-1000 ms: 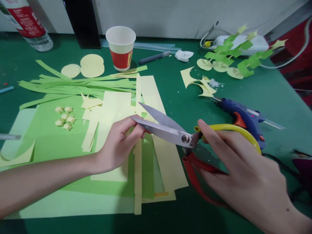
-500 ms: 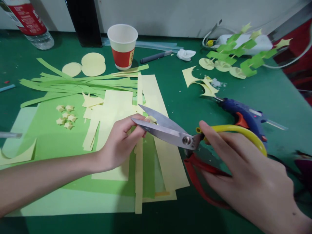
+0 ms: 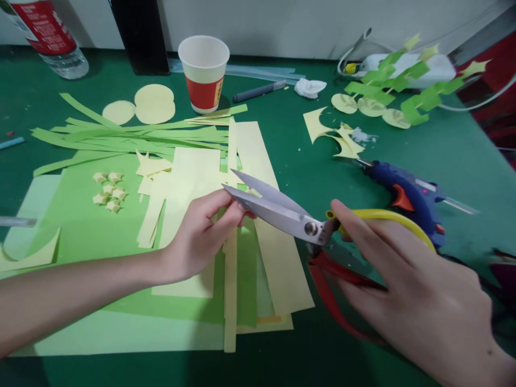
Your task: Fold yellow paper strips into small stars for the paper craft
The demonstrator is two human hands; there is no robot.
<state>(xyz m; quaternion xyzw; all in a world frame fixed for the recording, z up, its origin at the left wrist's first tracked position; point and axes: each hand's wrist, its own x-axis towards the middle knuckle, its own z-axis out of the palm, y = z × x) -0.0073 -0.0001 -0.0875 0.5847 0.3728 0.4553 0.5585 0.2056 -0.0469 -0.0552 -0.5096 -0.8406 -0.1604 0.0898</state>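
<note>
Showing scissors at centre frame, blades slightly parted above yellow paper strips. Right hand, lower right, is closed around the yellow and red handles. Left hand, left of centre, pinches its fingertips together at the blade tips; what they grip cannot be made out. Blue glue gun lies just beyond the scissors; paper cup stands upper centre.
</note>
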